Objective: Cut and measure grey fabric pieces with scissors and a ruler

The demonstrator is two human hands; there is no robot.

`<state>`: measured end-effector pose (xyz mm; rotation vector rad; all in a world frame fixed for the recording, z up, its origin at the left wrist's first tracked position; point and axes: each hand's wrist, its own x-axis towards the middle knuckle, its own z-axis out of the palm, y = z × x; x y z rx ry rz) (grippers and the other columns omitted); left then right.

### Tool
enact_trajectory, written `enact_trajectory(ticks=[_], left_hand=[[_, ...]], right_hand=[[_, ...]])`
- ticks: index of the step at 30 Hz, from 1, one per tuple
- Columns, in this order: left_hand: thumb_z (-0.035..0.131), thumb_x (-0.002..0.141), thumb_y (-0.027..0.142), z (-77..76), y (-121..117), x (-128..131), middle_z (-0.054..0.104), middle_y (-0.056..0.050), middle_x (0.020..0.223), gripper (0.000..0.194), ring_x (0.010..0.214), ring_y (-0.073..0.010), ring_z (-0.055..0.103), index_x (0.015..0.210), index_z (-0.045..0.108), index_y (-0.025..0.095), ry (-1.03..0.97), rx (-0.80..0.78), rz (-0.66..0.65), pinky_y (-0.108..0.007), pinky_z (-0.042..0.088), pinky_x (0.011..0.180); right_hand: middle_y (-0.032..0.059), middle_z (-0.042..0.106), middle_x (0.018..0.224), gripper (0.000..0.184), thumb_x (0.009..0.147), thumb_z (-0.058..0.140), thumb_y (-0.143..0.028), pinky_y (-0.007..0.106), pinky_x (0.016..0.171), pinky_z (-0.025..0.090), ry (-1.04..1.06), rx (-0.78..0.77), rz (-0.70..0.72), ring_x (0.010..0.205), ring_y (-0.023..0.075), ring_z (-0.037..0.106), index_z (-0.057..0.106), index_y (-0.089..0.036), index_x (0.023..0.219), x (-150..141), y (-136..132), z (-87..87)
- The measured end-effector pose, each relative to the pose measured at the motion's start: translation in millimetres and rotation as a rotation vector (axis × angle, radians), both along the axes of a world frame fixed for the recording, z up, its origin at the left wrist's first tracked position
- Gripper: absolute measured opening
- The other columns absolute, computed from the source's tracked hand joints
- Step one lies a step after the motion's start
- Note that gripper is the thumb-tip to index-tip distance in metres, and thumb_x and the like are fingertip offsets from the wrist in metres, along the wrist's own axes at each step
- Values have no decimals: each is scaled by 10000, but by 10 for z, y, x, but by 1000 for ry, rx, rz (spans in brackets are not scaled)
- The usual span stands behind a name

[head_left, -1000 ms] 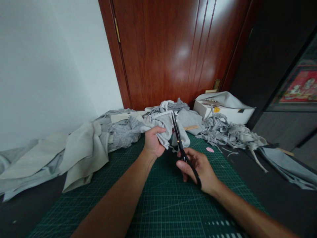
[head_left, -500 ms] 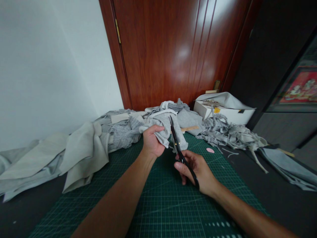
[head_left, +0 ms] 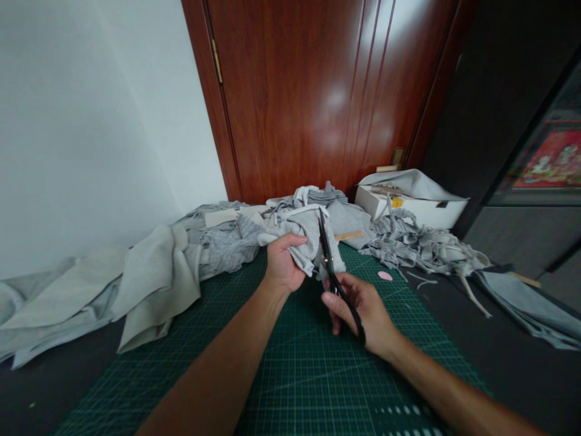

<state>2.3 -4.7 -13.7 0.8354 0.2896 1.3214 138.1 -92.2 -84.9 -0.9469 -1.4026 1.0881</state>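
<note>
The left hand [head_left: 284, 266] is pinching cloth [head_left: 307, 225]. The right hand [head_left: 365, 312] is gripping scissors [head_left: 326, 257]. The ruler [head_left: 350, 235] is showing blurry marks.

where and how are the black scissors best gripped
The scissors are probably best taken by the handles, from the near right, where the right hand holds them. The blades point away, over the grey cloth in the left hand, so gripping the near end should keep the right hand off the edges.
</note>
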Motion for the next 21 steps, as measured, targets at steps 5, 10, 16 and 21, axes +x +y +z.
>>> enact_trajectory(ticks=[5,10,16,21], left_hand=[[704,532,225,-55,-51,15,726,-24,679,325,713,-260,745,850,713,156,98,-16,-70,-394,610,766],[881,665,376,-163,-173,-212,782,-121,801,359,742,-261,749,856,737,109,269,-54,-200,-371,601,763],[741,722,845,183,-252,-1150,770,-124,701,683,585,-228,715,774,772,164,957,94,-560,-297,526,558],[641,761,882,696,-73,-1414,759,-125,654,729,387,-183,583,698,771,168,1151,398,-377,-261,379,393]], right_hand=[[-90,558,566,464,840,835,-574,216,393,465,-11,52,-38,397,104,554,610,-185,959,8,-3,23],[-82,568,569,482,827,837,-602,226,395,482,-1,63,-51,403,108,557,619,-189,945,24,-8,70],[-87,551,576,483,865,789,-637,226,399,478,-5,79,-55,413,105,555,611,-197,953,71,-2,94],[-85,548,596,470,856,819,-607,232,399,485,-16,63,-46,421,111,560,610,-202,970,65,-14,80]])
